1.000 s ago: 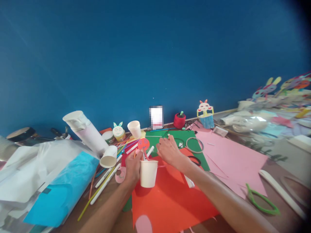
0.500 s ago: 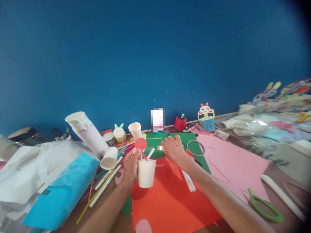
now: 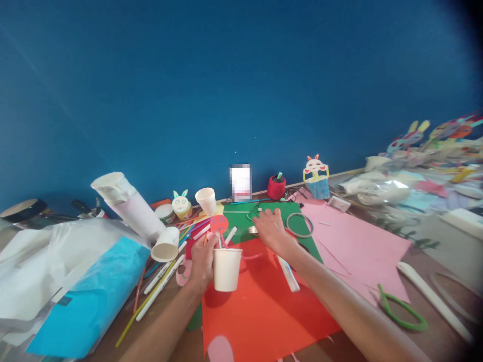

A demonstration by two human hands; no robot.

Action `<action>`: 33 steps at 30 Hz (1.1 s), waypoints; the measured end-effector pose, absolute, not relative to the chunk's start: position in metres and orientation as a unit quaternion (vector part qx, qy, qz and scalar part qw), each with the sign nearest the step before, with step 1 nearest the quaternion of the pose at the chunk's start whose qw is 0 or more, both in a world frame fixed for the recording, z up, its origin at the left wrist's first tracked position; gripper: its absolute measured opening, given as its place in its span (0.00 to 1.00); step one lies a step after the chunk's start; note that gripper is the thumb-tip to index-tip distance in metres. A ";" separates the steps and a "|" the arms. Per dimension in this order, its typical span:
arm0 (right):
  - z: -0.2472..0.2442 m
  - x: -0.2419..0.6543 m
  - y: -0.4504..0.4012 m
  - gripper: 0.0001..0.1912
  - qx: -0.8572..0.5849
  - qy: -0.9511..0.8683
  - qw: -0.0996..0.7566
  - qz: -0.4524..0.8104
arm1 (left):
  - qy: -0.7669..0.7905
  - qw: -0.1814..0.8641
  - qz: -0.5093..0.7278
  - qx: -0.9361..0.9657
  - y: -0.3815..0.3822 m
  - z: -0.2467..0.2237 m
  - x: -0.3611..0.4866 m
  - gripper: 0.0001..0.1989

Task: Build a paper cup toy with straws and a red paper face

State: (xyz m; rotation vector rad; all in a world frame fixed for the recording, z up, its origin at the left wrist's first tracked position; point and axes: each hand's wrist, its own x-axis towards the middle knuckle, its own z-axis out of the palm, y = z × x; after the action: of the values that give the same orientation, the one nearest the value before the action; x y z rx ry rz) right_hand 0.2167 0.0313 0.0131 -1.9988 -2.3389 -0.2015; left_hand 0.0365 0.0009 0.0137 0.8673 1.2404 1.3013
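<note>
My left hand (image 3: 204,259) is closed at the left side of a white paper cup (image 3: 227,270), its fingertips near the rim. A round red paper face (image 3: 219,223) stands up out of the cup, with a white stick (image 3: 231,235) beside it. Over the green sheet, my right hand (image 3: 273,231) is closed with its fingers bent down. A small pale roll that looks like tape (image 3: 252,230) shows at its fingertips; the grip itself is partly hidden. Beneath the cup lies a red sheet (image 3: 260,311), on which a narrow clear-wrapped strip (image 3: 289,275) rests near my right wrist.
Markers (image 3: 162,289) and a lying paper cup (image 3: 166,245) are on the left, near a blue package (image 3: 90,301). Another paper cup (image 3: 206,200) stands behind. Right are a grey ring (image 3: 300,224), pink sheets (image 3: 362,241) and green scissors-like loops (image 3: 402,311).
The view has shifted slightly. The pale roll sits a little closer under my right fingers, and the clear strip seen left of it no longer shows. My left hand keeps its hold.
</note>
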 end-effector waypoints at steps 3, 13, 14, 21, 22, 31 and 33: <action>0.011 0.221 0.029 0.08 -0.621 -0.780 0.035 -0.062 | 0.504 0.555 0.559 0.355 0.001 0.011 0.036 0.12; 0.012 0.233 0.019 0.17 -0.544 -0.836 0.022 -0.073 | 0.470 0.601 0.554 0.332 0.003 0.002 0.035 0.12; 0.011 0.235 0.017 0.19 -0.531 -0.844 0.024 -0.073 | 0.471 0.601 0.552 0.334 0.003 0.002 0.035 0.12; -0.001 0.242 0.005 0.25 -0.525 -0.848 0.048 -0.050 | 0.481 0.598 0.539 0.347 -0.002 0.005 0.037 0.12; 0.000 0.243 0.004 0.26 -0.526 -0.848 0.049 -0.046 | 0.480 0.598 0.539 0.348 -0.003 0.004 0.037 0.12; 0.019 0.241 -0.048 0.17 -0.613 -0.739 0.258 0.110 | 0.482 0.593 0.545 0.344 0.000 0.000 0.035 0.13; 0.014 0.236 -0.066 0.19 -0.617 -0.703 0.260 0.237 | 0.477 0.596 0.544 0.349 0.001 0.000 0.034 0.13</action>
State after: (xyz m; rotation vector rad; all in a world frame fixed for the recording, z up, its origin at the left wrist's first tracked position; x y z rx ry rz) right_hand 0.2363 -0.0657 0.0144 -1.6723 -1.9054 0.6430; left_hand 0.0341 0.0006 0.0001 0.8095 1.1069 1.2634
